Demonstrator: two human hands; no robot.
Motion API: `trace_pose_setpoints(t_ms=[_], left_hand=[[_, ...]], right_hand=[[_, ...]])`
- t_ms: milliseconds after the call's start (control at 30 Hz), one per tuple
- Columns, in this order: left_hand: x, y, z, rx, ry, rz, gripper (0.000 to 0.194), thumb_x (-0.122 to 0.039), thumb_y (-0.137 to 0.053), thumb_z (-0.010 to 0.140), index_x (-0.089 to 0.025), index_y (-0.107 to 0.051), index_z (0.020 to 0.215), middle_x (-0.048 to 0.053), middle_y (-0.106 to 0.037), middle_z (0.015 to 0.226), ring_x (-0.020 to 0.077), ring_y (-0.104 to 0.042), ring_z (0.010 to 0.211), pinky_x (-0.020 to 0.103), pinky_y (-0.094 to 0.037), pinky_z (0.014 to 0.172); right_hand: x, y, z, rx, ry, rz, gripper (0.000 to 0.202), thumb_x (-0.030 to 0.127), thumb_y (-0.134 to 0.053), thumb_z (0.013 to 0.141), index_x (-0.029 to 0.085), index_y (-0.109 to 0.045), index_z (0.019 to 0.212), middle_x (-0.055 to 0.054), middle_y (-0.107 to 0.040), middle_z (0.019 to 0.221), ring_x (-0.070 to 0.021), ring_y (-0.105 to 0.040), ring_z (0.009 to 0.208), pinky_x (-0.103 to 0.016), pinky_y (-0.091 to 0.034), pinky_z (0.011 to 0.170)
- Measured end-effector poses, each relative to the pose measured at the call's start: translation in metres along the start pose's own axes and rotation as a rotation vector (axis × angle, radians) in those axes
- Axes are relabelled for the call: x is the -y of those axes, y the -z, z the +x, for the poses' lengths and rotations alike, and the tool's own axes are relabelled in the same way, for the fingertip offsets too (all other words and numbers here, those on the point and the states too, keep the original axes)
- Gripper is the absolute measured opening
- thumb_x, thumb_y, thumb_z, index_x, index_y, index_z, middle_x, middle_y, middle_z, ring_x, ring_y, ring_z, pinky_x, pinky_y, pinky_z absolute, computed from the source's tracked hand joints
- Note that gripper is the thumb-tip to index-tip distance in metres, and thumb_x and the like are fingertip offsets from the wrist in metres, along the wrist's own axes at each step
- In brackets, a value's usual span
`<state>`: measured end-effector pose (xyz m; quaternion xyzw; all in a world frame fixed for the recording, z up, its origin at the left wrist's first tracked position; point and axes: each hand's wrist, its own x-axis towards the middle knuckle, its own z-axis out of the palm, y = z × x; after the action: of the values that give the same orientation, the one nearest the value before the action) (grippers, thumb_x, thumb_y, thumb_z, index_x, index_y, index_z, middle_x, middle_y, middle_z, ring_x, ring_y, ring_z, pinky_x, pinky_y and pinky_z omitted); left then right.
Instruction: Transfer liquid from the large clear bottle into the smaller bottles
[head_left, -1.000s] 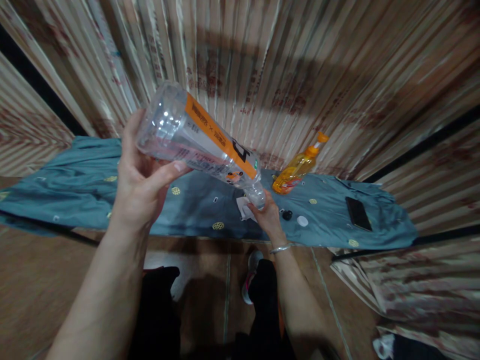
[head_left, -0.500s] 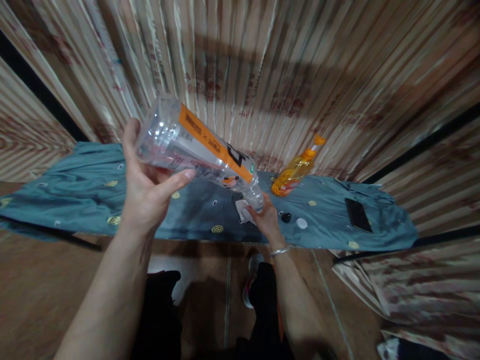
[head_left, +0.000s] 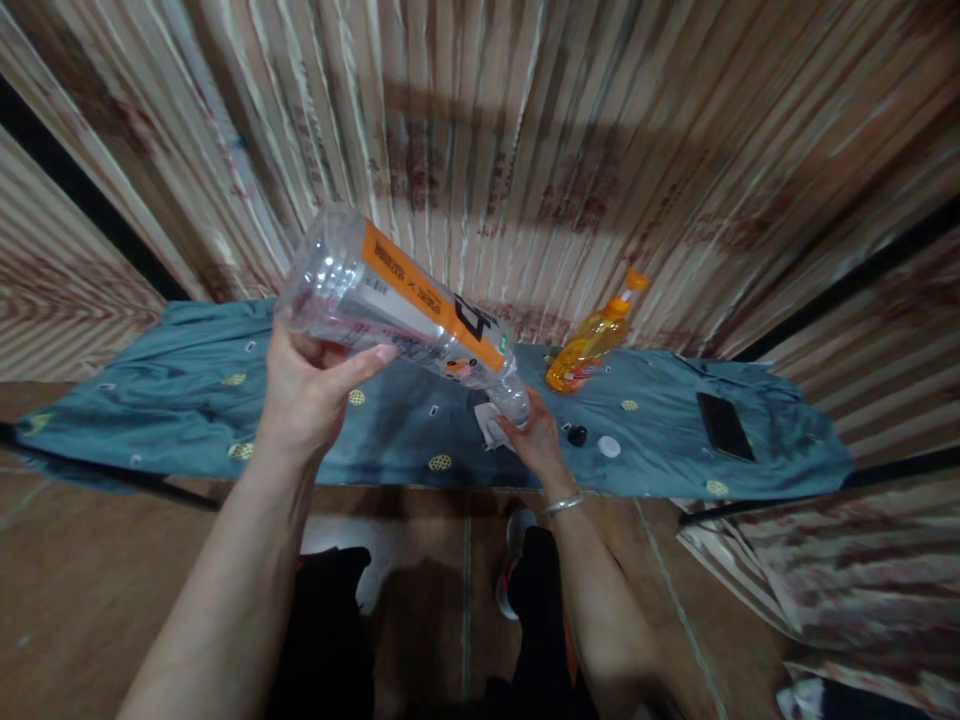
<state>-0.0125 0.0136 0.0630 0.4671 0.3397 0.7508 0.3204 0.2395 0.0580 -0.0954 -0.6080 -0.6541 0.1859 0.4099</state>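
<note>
A large clear plastic bottle with an orange-edged label is tilted, its base up to the left and its neck down to the right. My left hand is closed around the bottle near its base, thumb along the near side. Down at the bottle's neck, my right hand has its fingers closed on a white tissue, which lies against the bottle mouth. The mouth itself is partly covered by the fingers and tissue. A silver bracelet circles my right wrist.
On the blue-green cloth stands a pump bottle of yellow liquid. Right of my right hand lie a small black cap, a white disc and a black phone. A striped curtain hangs close behind.
My left hand and the bottle's base have come slightly down and to the right. My right hand stays at the neck with the tissue. The whole view has shifted slightly.
</note>
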Motion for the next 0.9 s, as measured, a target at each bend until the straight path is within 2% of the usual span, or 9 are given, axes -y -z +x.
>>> trace_pose_setpoints(t_ms=[67, 133, 333, 533, 700, 900], left_hand=[[-0.003, -0.002, 0.000, -0.016, 0.076, -0.005, 0.058, -0.028, -0.101, 0.036, -0.017, -0.070, 0.084, 0.001, -0.072, 0.089, 0.0187, -0.067, 0.083, 0.047, -0.055, 0.100], [-0.005, -0.003, 0.001, -0.026, 0.109, -0.003, 0.058, -0.028, -0.101, 0.033, -0.017, -0.071, 0.081, 0.001, -0.072, 0.085, 0.0173, -0.066, 0.079, 0.044, -0.056, 0.097], [-0.007, -0.006, 0.003, -0.033, 0.145, -0.013, 0.053, -0.025, -0.100, 0.032, -0.016, -0.072, 0.076, 0.000, -0.072, 0.079, 0.0173, -0.066, 0.076, 0.041, -0.057, 0.093], [-0.005, -0.009, 0.004, -0.040, 0.138, -0.038, 0.053, -0.020, -0.098, 0.031, -0.018, -0.074, 0.078, -0.001, -0.073, 0.077, 0.0213, -0.070, 0.081, 0.045, -0.055, 0.098], [-0.004, -0.008, 0.003, -0.025, 0.145, -0.040, 0.048, -0.025, -0.098, 0.037, -0.018, -0.072, 0.078, 0.000, -0.073, 0.077, 0.0220, -0.071, 0.082, 0.046, -0.055, 0.098], [-0.007, -0.012, -0.002, -0.036, 0.162, -0.043, 0.047, -0.027, -0.098, 0.039, -0.021, -0.071, 0.076, -0.002, -0.074, 0.070, 0.0199, -0.069, 0.072, 0.041, -0.058, 0.086]], right_hand=[[0.001, 0.000, 0.000, 0.005, 0.002, 0.010, 0.062, 0.031, -0.074, 0.076, 0.014, -0.056, 0.133, -0.016, -0.071, 0.123, -0.0312, -0.070, 0.110, -0.045, -0.056, 0.096], [0.002, 0.001, -0.001, 0.008, 0.014, 0.021, 0.061, 0.032, -0.074, 0.077, 0.014, -0.056, 0.132, -0.015, -0.071, 0.124, -0.0311, -0.070, 0.110, -0.045, -0.056, 0.096], [0.001, -0.001, -0.002, -0.007, 0.018, 0.028, 0.061, 0.035, -0.073, 0.077, 0.015, -0.055, 0.132, -0.015, -0.071, 0.124, -0.0308, -0.070, 0.109, -0.045, -0.056, 0.095], [-0.001, -0.002, -0.001, -0.011, 0.011, 0.022, 0.062, 0.036, -0.073, 0.077, 0.016, -0.055, 0.133, -0.015, -0.071, 0.126, -0.0307, -0.070, 0.112, -0.046, -0.055, 0.098], [0.001, 0.000, -0.001, -0.004, 0.002, 0.023, 0.062, 0.034, -0.073, 0.076, 0.017, -0.056, 0.133, -0.014, -0.071, 0.127, -0.0303, -0.069, 0.114, -0.046, -0.055, 0.100], [0.000, -0.002, -0.002, -0.010, -0.001, 0.024, 0.062, 0.035, -0.073, 0.076, 0.017, -0.056, 0.133, -0.014, -0.071, 0.125, -0.0313, -0.070, 0.112, -0.048, -0.055, 0.098]])
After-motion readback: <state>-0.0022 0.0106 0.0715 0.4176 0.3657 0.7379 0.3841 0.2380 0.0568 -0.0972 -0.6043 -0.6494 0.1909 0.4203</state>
